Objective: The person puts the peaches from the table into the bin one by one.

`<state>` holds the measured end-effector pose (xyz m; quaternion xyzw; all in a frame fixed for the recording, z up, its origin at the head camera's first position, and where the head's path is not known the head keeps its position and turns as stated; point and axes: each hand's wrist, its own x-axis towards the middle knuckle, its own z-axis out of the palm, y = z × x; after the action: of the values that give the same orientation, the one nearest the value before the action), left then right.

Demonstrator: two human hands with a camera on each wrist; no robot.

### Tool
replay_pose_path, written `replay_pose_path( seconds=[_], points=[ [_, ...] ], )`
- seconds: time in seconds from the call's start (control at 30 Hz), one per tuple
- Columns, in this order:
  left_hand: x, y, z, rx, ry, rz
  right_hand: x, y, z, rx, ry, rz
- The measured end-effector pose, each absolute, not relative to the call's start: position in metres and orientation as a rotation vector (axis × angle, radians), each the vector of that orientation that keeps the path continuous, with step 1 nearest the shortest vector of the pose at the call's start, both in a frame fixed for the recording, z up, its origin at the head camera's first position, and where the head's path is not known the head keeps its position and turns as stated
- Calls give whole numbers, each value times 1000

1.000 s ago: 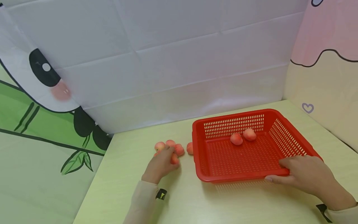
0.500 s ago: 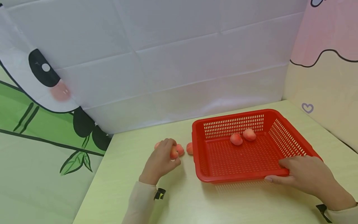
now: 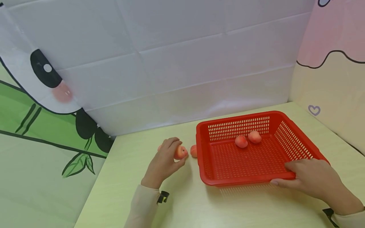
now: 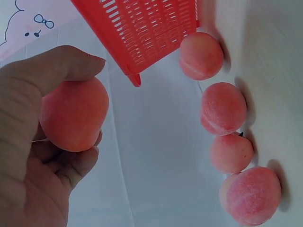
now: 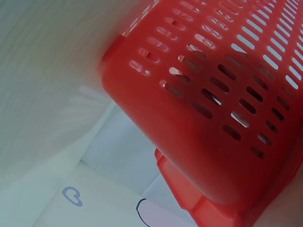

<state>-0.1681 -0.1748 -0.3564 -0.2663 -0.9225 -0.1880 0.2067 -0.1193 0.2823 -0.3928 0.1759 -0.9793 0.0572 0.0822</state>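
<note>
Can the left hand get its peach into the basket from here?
Probably yes. The left hand holds a peach just beside the basket, whose open top has only two peaches inside; nothing stands between.

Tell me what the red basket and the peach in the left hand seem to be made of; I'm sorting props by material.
The red basket looks like moulded plastic: uniform glossy red, with neat rows of slots in its walls and floor. The peach gripped by the left hand has a matte, fuzzy pink skin; it may be a real fruit or a flocked foam imitation, and the pictures cannot settle which.
</note>
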Motion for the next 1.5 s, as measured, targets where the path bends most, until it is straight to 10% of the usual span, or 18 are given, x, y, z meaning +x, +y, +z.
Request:
replay_pose_path(
  seconds=[1.5],
  points=[
    [-160, -166, -348, -765, -2361, -376, -118, 283, -395, 538, -2903, 166]
  ],
)
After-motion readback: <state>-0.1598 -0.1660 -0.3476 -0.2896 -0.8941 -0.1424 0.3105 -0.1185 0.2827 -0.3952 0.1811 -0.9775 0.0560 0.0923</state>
